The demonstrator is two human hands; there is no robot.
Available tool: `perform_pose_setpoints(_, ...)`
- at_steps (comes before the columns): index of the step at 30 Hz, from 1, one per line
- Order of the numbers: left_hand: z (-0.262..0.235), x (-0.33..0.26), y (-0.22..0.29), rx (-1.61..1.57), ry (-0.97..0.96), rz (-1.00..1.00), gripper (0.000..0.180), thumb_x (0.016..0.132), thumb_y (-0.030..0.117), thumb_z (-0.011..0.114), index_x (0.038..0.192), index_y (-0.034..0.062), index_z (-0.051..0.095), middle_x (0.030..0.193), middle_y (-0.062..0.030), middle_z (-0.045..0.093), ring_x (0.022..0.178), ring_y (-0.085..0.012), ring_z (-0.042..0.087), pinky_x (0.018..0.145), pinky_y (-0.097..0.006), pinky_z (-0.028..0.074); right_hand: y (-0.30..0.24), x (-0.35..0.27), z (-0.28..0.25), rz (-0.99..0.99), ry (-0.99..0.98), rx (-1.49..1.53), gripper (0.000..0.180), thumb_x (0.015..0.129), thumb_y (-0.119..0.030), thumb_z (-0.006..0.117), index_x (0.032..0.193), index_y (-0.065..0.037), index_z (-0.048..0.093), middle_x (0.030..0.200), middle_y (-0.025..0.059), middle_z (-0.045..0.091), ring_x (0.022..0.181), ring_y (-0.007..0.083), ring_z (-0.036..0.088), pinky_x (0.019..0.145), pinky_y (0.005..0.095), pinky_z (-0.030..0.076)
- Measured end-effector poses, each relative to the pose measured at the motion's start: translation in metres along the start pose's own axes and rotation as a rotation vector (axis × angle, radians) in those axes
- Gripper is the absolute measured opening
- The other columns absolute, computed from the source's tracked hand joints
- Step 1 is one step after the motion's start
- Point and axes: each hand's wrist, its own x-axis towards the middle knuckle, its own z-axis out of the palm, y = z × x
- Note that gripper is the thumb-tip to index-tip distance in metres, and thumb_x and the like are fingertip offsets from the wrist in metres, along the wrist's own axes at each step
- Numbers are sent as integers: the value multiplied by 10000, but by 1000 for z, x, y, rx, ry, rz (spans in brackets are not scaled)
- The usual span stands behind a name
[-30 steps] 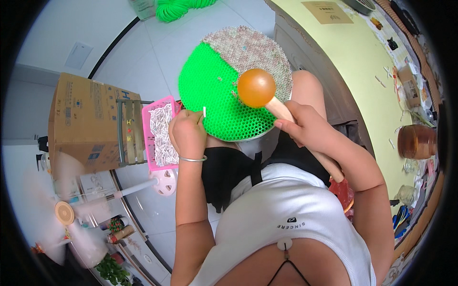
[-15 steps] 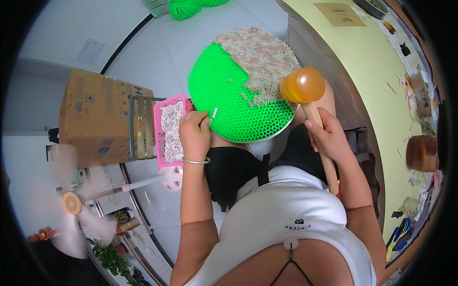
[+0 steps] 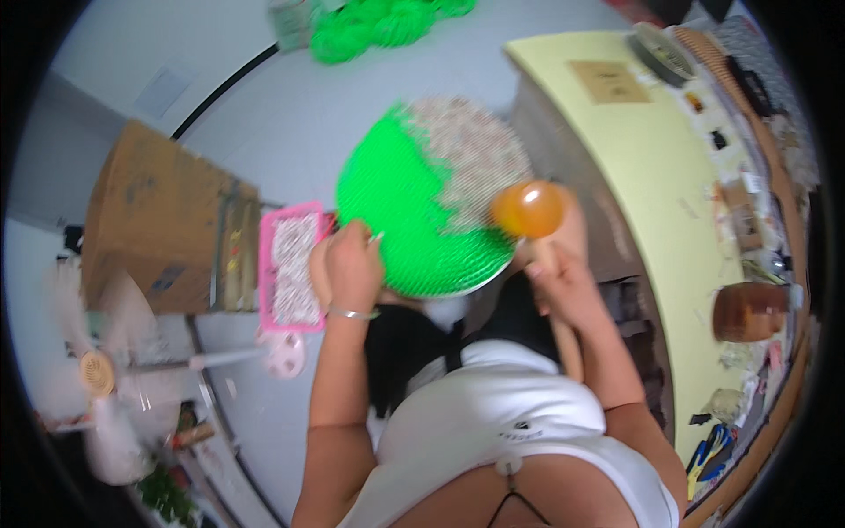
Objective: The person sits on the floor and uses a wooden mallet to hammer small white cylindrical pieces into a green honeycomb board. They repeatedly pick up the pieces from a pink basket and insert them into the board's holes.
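A round green honeycomb board rests across my lap. Pale small tubes fill its far right part; the rest shows bare green cells. My left hand is at the board's left edge, its fingers pinched on a small white tube that is partly hidden and blurred. In my right hand, the fingers wrap round the wooden handle of a mallet. The amber, see-through head of the mallet is over the board's right edge; whether it touches cannot be told.
Left of my left hand stands a pink basket of white tubes. Beyond it are a cardboard box and a fan. A cluttered pale yellow table runs along the right. Green bundles lie on the floor ahead.
The whole view has shifted and blurred. My left hand stays by the board's left edge with the white tube at its fingertips. The mallet remains in my right hand near the right edge.
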Motion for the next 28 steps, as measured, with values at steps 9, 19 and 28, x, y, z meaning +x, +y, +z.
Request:
perform_pose_setpoints(9, 17, 6, 1, -131, -10, 141, 84, 821, 54, 693, 893, 13, 675, 861, -182, 664, 767, -343, 642, 690, -432, 515, 3, 6, -13, 27, -35, 41, 240, 1012, -247, 592, 1060, -26, 513, 648, 27, 515, 455, 123, 505, 410, 271, 432)
perform_pose_setpoints(19, 46, 9, 71, -556, -136, 266, 114, 813, 44, 742, 915, 17, 699, 815, -123, 679, 707, -236, 638, 670, -323, 513, -2, 4, -10, -2, -89, 106, 234, 1025, -252, 571, 974, -34, 505, 658, 34, 519, 457, 121, 503, 418, 265, 434)
perform_pose_setpoints(28, 67, 18, 107, -486, -156, 388, 90, 811, 42, 745, 895, 27, 717, 816, -134, 683, 705, -253, 658, 643, -354, 511, -14, -7, -26, 7, 1, 136, 238, 1015, -262, 594, 995, -38, 518, 653, 35, 531, 452, 122, 517, 421, 263, 442)
